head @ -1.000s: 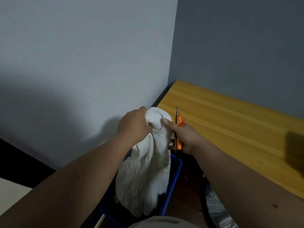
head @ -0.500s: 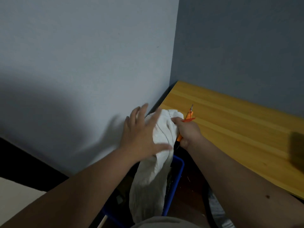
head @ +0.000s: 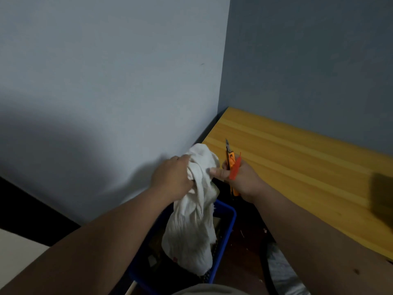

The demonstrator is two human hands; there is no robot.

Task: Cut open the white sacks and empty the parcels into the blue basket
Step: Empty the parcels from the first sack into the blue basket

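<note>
Left hand is fisted on the bunched top of the white sack, holding it up. Right hand is closed around an orange utility knife, blade up and clear of the cloth; its thumb presses the sack's top from the other side. An orange strip, maybe a cut tie, sticks up from the same grip.

Sack hangs limp from the hands, lower end down inside the blue basket below them. Looks soft, woven, light and nearly slack, so my guess is mostly emptied; whether it is cut open, can't tell. No stiffness to rely on: take it by bunched cloth, top or bottom corners, and shake. Fabric should grip fine, not slippery.

Basket contents are dark, parcels unreadable. Yellow table sits right of the hands, wall behind.
</note>
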